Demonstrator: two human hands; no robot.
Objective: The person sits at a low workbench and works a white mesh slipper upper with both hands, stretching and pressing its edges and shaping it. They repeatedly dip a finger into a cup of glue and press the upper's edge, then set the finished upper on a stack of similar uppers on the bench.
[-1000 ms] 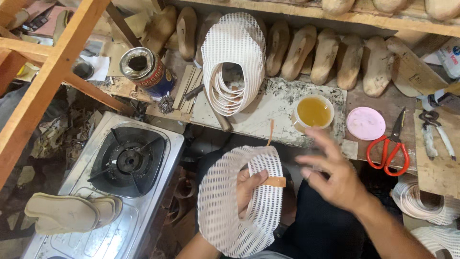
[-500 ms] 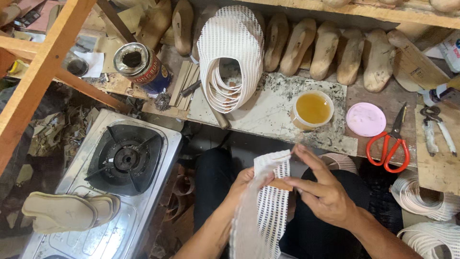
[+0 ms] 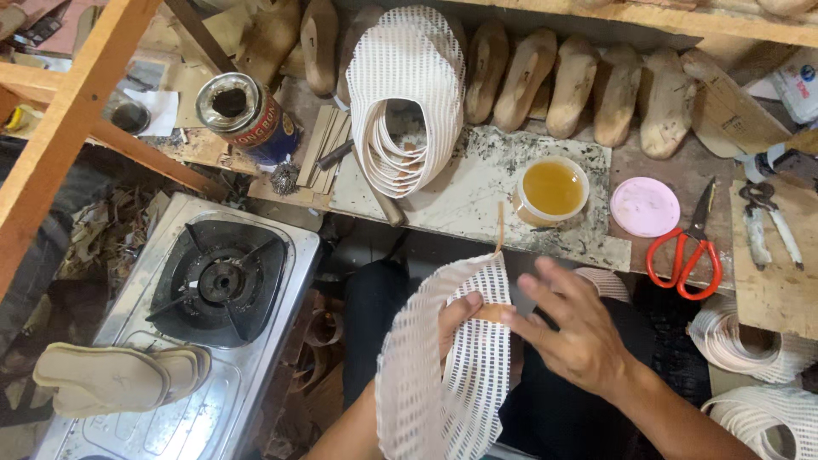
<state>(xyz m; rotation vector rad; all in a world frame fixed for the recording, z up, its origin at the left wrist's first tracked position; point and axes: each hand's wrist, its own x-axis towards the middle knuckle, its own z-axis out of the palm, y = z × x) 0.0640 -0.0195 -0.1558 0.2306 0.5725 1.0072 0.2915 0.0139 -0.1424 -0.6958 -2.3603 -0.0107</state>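
My left hand (image 3: 456, 319) grips a white perforated shoe upper (image 3: 443, 375) from inside, over my lap, thumb near a small tan strip on its top. My right hand (image 3: 579, 328) hovers just right of it, fingers spread and touching the tan strip. A thin stick (image 3: 500, 226) stands up behind the upper. On the bench beyond lie a stack of matching white uppers (image 3: 405, 94) and a small tub of yellow glue (image 3: 552, 189).
A gas stove (image 3: 217, 281) stands to my left with flat soles (image 3: 115, 375) lying on it. The bench holds a tin can (image 3: 243, 111), pink lid (image 3: 645, 206), red scissors (image 3: 690, 247) and wooden shoe lasts (image 3: 579, 81). Coils of white strip (image 3: 750, 341) lie at right.
The upper has turned from face-on to edge-on and curved in my left hand. My right hand came onto the tan strip and now spreads open beside it.
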